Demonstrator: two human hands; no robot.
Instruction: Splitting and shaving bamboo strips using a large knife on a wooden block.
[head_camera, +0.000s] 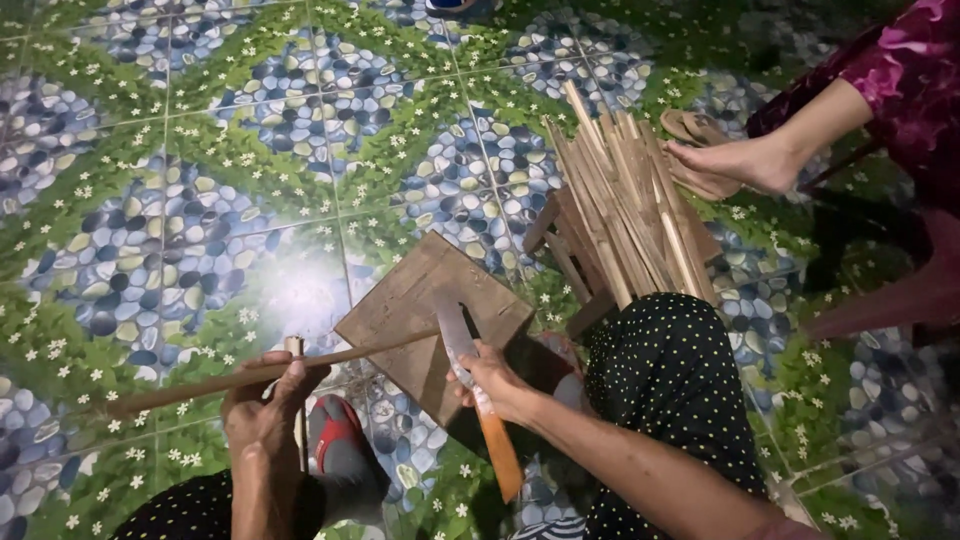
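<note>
On a floor (200, 150) tiled in a pebble-and-flower pattern, a person splits bamboo. Beyond the right hand (492, 380), a bundle of split strips (625, 200) lies heaped on a low wooden stool (560, 250), apparently finished work; another person's foot (735, 160) rests beside it. A wooden board (420, 300) sits just ahead of both hands. The left hand (265, 405) is clenched round a long stick (250, 375), apparently not yet split. The right hand grips an orange-handled knife (470, 370), blade on the stick.
</note>
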